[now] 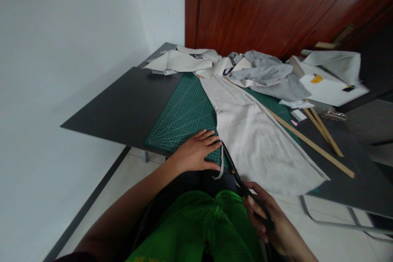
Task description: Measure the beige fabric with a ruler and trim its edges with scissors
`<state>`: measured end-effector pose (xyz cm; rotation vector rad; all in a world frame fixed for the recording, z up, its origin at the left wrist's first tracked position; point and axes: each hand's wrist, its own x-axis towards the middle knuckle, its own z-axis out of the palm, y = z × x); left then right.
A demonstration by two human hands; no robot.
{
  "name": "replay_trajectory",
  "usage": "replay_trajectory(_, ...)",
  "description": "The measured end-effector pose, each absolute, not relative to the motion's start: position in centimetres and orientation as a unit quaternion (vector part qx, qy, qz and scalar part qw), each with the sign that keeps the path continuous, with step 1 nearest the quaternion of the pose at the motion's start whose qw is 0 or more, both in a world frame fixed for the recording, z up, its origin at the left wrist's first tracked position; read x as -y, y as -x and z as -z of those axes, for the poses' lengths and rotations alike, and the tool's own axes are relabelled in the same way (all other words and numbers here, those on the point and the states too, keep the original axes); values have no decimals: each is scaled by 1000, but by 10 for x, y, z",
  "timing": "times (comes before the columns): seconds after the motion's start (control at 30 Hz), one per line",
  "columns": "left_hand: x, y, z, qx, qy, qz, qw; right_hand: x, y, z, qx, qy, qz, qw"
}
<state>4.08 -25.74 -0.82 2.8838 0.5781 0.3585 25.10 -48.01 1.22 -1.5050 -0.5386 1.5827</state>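
Observation:
A pale grey-white piece of fabric point(251, 135) lies across the green cutting mat point(184, 110) and hangs slightly over the table's near edge. My right hand point(260, 208) is closed round the handles of black scissors point(235, 172). Their blades run up along the fabric's left edge. My left hand point(201, 151) lies flat on the mat with fingers spread, its fingertips at the fabric's edge near the blade tips. A narrow strip point(222, 159) of the same cloth dangles beside my left fingers, over the mat's near edge.
Heaped cloth pieces point(190, 60) and grey fabric point(260, 69) lie along the back. A wooden strip point(313, 143) runs along the fabric's right side, with more sticks point(325, 131) beyond. A white box point(325, 86) stands at right. A wall and a red-brown door point(260, 8) border the table.

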Motion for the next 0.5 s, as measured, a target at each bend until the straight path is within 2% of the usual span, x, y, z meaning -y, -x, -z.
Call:
replay_trajectory(0.33, 258, -40, 7, -197, -968, -119, 97, 478, -244, -19, 135, 548, -666, 488)
replay_trajectory(0.5, 257, -41, 6, -195, -968, -122, 103, 484, -244, -1, 105, 519, -676, 512)
